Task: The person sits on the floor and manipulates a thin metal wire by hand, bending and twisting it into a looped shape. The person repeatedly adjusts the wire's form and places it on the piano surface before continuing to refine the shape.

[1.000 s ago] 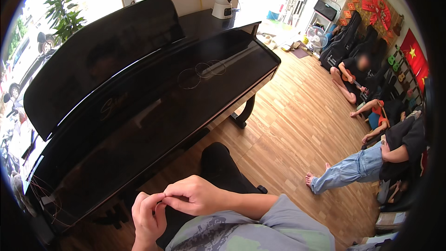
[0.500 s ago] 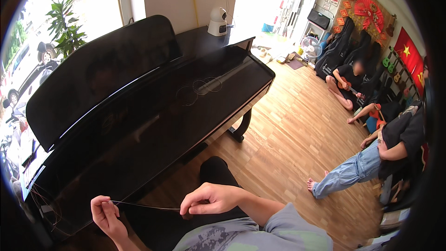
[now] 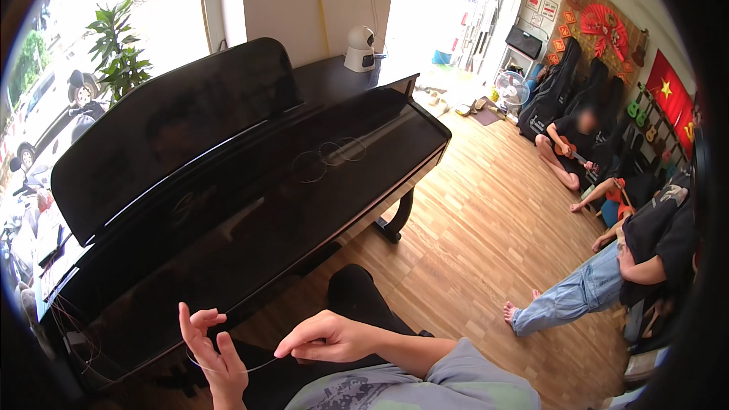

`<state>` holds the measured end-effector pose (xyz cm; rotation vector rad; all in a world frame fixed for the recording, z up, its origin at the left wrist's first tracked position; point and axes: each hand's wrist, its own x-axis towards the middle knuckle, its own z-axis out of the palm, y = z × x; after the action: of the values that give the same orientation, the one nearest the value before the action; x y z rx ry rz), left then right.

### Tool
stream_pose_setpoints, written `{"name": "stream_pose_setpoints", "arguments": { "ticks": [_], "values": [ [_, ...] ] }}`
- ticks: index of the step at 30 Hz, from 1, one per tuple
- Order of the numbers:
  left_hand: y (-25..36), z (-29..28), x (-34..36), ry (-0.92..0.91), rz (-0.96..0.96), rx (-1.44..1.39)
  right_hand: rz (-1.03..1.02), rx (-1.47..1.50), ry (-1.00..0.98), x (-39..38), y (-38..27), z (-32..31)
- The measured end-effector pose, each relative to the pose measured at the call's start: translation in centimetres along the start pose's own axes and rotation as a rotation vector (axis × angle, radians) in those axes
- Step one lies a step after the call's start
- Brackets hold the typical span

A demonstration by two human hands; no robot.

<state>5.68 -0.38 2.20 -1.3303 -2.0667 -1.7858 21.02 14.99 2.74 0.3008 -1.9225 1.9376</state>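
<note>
Above my lap, my right hand is closed in a pinch on a thin, wire-like string. From there the string runs left and bends in a loose curve around my left hand. The fingers of that hand are spread, with the string lying across it rather than gripped. In front of me stands a black piano with its lid closed. Coiled rings of similar string rest on the lid.
More loose strings hang at the piano's left end. A white camera stands on its far end. On the wooden floor to the right, a person in jeans stands near people seated with ukuleles, beside black instrument bags.
My left hand has opened from a pinch, its fingers now spread, and moved right toward my right hand. The string has gone from nearly straight to a slack curve around the left hand.
</note>
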Motion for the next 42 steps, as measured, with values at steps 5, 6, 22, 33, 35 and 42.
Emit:
{"name": "stream_pose_setpoints", "arguments": {
  "ticks": [5, 6, 22, 33, 35, 42],
  "values": [
    [-0.6, 0.6, 0.5, 0.249, 0.166, 0.004, 0.113, 0.201, 0.179, -0.4, 2.5, 1.2],
    [-0.8, 0.7, 0.8, 0.275, 0.205, 0.056, 0.118, 0.241, 0.203, -0.3, 2.7, 1.5],
    [0.7, 1.4, 0.2, -0.413, -0.145, -0.07, 0.01, -0.778, 0.027, 1.4, 2.6, 1.5],
    [-3.1, 2.2, -0.1, -0.338, -0.57, -0.488, -0.059, -1.072, 0.245, 1.9, 1.5, -2.6],
    [-3.0, 2.4, 0.5, -0.269, -0.693, -0.525, -0.007, -0.909, 0.32, 2.3, 2.1, -3.1],
    [-3.5, 4.6, 1.9, -0.27, -0.778, -0.713, -0.035, 0.029, 0.712, 3.0, 5.3, -1.7]
  ]
}}
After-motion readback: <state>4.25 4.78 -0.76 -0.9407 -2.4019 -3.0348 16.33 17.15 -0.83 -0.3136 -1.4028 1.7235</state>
